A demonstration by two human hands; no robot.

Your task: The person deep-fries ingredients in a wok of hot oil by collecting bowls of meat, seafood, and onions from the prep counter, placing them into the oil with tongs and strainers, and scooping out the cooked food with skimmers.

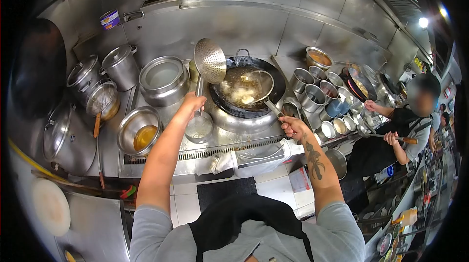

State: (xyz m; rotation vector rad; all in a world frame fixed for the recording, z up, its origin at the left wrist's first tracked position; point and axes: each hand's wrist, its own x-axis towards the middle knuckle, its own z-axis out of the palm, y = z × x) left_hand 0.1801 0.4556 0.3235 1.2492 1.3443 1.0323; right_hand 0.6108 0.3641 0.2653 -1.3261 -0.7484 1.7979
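Note:
My left hand [194, 102] is closed round the handle of a perforated metal skimmer [210, 60], its round bowl raised at the left rim of the black wok [277, 78]. In my right hand [294, 128] is the handle of a mesh strainer [264, 85], whose head dips into the wok. Pale food pieces [242, 95] sit in bubbling brown oil [234, 77], partly against the strainer. Below my left hand stands a small metal pot [199, 130].
A large steel pot [165, 80] and a bowl with amber liquid [132, 127] stand left of the wok. Several steel containers [312, 97] crowd the right side. Further right, a co-worker [391, 130] holds a long-handled tool. A white cloth [223, 163] hangs at the stove's front edge.

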